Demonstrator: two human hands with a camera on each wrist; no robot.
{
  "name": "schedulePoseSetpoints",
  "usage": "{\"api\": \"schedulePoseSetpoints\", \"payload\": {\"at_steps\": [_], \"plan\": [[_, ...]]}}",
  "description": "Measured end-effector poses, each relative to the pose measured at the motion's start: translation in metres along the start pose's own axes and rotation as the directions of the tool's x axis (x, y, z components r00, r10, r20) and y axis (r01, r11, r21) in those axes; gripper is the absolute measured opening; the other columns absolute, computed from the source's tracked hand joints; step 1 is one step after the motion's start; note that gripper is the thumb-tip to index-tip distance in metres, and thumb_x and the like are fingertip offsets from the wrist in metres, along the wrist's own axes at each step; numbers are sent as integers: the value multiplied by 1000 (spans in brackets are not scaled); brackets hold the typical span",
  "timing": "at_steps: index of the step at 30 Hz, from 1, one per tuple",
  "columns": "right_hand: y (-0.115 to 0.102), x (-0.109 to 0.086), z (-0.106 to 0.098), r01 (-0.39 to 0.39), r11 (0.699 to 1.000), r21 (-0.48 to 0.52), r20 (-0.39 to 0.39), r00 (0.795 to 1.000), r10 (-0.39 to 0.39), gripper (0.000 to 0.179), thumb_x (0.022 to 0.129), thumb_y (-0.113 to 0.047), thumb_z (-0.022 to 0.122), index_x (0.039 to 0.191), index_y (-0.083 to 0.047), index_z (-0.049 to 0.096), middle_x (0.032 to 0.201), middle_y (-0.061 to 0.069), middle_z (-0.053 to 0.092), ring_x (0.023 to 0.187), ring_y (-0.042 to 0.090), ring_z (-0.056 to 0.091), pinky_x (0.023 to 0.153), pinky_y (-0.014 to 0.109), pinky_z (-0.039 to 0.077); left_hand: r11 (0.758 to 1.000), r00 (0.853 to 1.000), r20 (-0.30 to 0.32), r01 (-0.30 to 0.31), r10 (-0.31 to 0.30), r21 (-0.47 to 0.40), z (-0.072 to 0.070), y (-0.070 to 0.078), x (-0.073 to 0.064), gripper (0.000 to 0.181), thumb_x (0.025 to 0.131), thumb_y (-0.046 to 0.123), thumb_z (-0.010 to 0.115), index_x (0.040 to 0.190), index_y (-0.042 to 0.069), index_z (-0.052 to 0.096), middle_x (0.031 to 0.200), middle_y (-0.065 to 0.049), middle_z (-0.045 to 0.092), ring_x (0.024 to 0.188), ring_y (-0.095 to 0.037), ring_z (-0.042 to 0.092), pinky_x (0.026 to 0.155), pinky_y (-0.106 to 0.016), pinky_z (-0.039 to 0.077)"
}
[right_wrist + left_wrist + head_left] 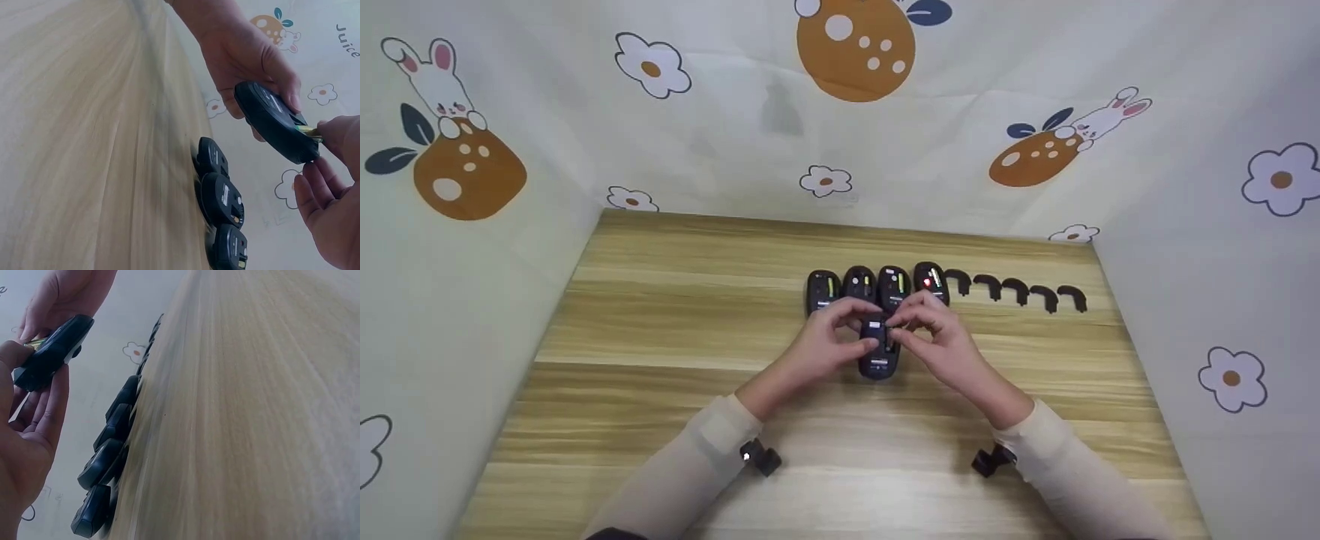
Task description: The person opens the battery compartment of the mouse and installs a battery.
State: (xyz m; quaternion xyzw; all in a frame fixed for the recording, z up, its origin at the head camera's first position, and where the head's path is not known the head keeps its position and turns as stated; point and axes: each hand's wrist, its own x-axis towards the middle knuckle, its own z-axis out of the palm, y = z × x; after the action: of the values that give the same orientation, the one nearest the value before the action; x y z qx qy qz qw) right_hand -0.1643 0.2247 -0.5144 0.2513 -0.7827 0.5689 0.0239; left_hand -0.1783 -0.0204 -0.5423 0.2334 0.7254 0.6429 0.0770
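A black computer mouse (877,366) is turned underside up, raised over the table between both hands. My left hand (829,345) grips it by its side, thumb on the underside and fingers beneath the body. My right hand (941,341) pinches a yellow-green battery (306,131) at the open battery slot, one end inside the mouse. In the left wrist view, the battery (35,343) shows as a small bright strip above the mouse (56,349), partly covered by fingers.
Behind the hands, several more black mice (823,289) stand in a row, undersides up, with batteries in their slots. One at the right end (930,276) shows a red light. Several curved black covers (1015,291) lie to its right. Patterned cloth walls (720,142) enclose the wooden table (660,315).
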Motion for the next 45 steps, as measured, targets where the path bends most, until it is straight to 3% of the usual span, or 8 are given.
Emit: {"api": "schedulePoseSetpoints", "payload": {"at_steps": [5,12,19,23,30,36,40,45], "plan": [[0,-1,4,-60,995,75,-33,997,63,16,98,4,78,113,-2,77,117,14,67,111,26,66,95,35,62,1000,1000,-9,4,-4,12,0,0,0,45,93,11,89,135,13,72,121,1,76,106,-23,71,110,-51,54],[-1,-4,10,-235,954,187,-49,967,248,33,101,1,75,133,3,69,124,16,73,114,26,71,100,32,62,1000,1000,-10,-7,7,2,1,-1,2,45,93,8,88,135,10,72,124,-1,75,107,-29,70,81,-43,65],[-2,-4,13,-291,936,197,-43,951,305,32,102,-1,73,133,4,70,124,17,75,112,25,72,103,32,60,1000,1000,-14,1,-1,-6,2,0,3,45,92,7,88,134,11,73,123,0,75,106,-22,70,78,-40,65],[-1,-4,14,-277,936,216,-59,954,296,31,100,2,72,130,5,71,120,17,74,108,25,71,99,32,61,1000,1000,-16,-1,1,-1,3,0,3,44,91,8,89,133,13,74,124,1,74,106,-21,69,80,-45,66],[1,-4,18,-224,945,240,-104,961,254,28,95,12,66,121,5,73,116,16,75,104,24,72,93,31,63,1000,1000,-10,-11,11,11,4,0,3,45,91,9,90,132,14,75,124,2,73,106,-21,69,71,-31,62],[1,-4,21,-220,944,246,-123,959,255,28,95,11,65,120,4,73,117,15,77,106,25,73,96,33,64,1000,1000,-15,-6,6,11,5,1,2,45,91,10,90,133,12,74,123,1,73,106,-23,70,72,-31,62],[2,-6,19,-207,950,235,-97,967,234,31,100,6,71,131,3,71,123,15,75,108,25,73,99,33,62,1000,1000,-26,-19,19,3,4,0,2,45,94,11,88,136,9,71,123,-4,73,105,-28,70,79,-37,64],[4,-9,12,-53,995,88,28,998,51,69,94,-1,85,156,0,55,147,18,58,120,31,68,104,36,61,998,997,-57,-46,44,-32,0,-1,2,46,96,8,86,139,6,68,127,-9,69,104,-30,70,90,-46,64]]}}
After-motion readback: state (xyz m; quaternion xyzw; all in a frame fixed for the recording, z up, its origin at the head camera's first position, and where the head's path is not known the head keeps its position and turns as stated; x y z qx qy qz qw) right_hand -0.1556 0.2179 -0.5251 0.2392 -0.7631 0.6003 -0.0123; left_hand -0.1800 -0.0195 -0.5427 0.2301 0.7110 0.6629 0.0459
